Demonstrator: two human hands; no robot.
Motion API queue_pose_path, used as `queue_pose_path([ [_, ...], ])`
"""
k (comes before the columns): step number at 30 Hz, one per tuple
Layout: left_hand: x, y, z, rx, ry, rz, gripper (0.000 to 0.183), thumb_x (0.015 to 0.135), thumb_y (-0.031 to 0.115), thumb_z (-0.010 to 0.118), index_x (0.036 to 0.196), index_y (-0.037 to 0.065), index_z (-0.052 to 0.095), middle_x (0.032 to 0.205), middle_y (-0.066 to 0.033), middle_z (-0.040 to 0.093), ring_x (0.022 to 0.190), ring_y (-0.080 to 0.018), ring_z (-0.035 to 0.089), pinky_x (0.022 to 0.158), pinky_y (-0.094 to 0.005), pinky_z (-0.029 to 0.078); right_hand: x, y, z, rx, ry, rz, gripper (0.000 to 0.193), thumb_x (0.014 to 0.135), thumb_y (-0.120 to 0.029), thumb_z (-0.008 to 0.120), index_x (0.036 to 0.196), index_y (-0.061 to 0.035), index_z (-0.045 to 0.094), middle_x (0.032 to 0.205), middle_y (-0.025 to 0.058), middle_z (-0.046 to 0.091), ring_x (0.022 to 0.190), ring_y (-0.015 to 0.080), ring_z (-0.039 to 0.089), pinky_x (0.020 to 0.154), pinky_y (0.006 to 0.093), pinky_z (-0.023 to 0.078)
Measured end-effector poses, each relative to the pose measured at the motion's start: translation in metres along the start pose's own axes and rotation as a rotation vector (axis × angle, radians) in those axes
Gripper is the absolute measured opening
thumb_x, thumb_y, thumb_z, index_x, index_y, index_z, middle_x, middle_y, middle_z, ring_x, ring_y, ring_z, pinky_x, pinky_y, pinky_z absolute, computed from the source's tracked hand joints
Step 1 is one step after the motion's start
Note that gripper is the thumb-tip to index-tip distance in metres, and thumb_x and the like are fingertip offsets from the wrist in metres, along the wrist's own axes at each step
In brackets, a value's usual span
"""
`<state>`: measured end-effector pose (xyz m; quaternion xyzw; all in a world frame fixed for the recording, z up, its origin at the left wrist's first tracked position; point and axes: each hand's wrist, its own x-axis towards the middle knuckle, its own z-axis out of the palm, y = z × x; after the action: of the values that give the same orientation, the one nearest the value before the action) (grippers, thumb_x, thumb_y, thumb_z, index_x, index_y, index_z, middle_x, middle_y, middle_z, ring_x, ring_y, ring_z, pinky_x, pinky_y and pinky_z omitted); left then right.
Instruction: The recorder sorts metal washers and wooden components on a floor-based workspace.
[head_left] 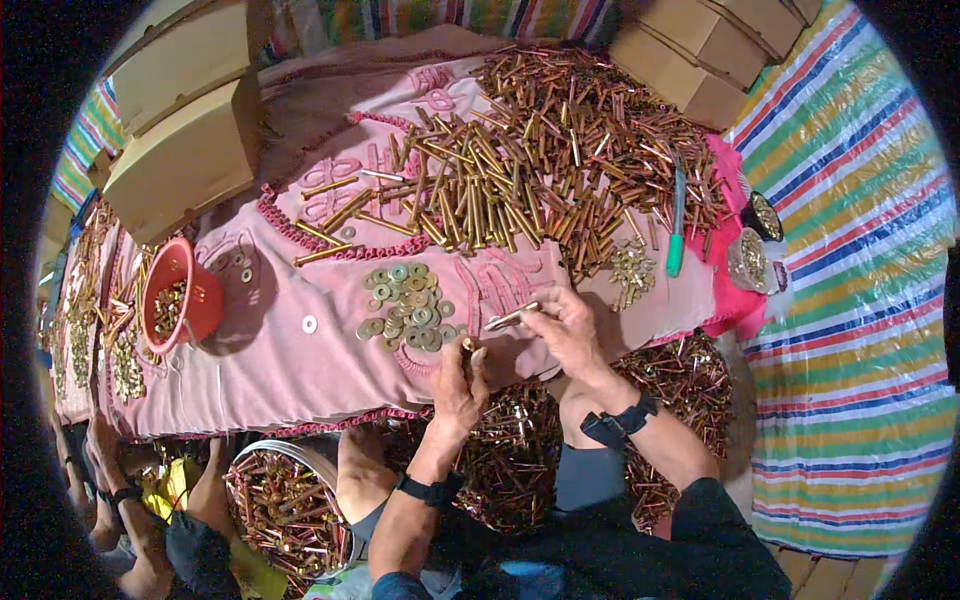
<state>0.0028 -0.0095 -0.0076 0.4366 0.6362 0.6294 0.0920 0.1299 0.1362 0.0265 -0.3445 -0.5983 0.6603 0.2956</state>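
Over the near edge of the pink cloth, my right hand [567, 328] pinches a slim metal bolt sleeve [513, 316], its end pointing left. Just left of it, my left hand [460, 388] is closed, with a small brassy piece [467, 345] at the fingertips, too small to name. Beyond my left hand lies a cluster of round washers [412, 312]. A heap of long brassy bolts and sleeves [600, 140] covers the far right of the cloth. Small nuts [632, 272] lie in a patch to the right of my right hand.
A red bucket [200, 300] with small metal parts stands left, a lone washer [309, 324] near it. A green-handled tool [675, 255] lies right, near a clear cup [748, 262]. Cardboard boxes [185, 150] stand behind. Below sits a bolt-filled white bucket [340, 480]; another person's arm [140, 520] shows.
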Motion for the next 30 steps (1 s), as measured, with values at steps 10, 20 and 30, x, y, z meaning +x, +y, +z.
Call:
queue_pose_path([
  [10, 0.004, 0.007, -0.008, 0.08, -0.063, -0.089, 0.016, 0.095, 0.011, 0.066, 0.106, 0.004, 0.057, 0.078, -0.0135, 0.063, 0.062, -0.0259, 0.059, 0.059, -0.0347, 0.047, -0.014, -0.021, -0.009, -0.774, -0.107, -0.181, 0.017, 0.084, -0.011, 0.075, 0.096, -0.0007, 0.068, 0.086, 0.0102, 0.069, 0.08, 0.0239, 0.067, 0.071, 0.0371, 0.053],
  [20, 0.001, -0.006, -0.005, 0.102, -0.061, -0.047, 0.021, 0.095, 0.014, 0.066, 0.111, 0.004, 0.057, 0.078, -0.0179, 0.063, 0.065, -0.0364, 0.063, 0.058, -0.042, 0.048, -0.03, -0.036, -0.107, -1.201, 0.188, -0.386, 0.016, 0.084, -0.007, 0.069, 0.099, -0.0047, 0.073, 0.084, 0.0124, 0.065, 0.079, 0.0302, 0.064, 0.071, 0.0391, 0.051],
  [30, 0.004, -0.002, -0.005, 0.131, -0.081, -0.043, 0.023, 0.094, 0.01, 0.066, 0.114, 0.003, 0.057, 0.081, -0.0177, 0.063, 0.066, -0.0345, 0.063, 0.061, -0.0383, 0.05, -0.01, -0.035, -0.133, -1.324, -0.069, -0.382, 0.021, 0.088, -0.016, 0.069, 0.107, -0.0087, 0.072, 0.088, 0.0129, 0.064, 0.077, 0.0325, 0.064, 0.069, 0.0409, 0.052],
])
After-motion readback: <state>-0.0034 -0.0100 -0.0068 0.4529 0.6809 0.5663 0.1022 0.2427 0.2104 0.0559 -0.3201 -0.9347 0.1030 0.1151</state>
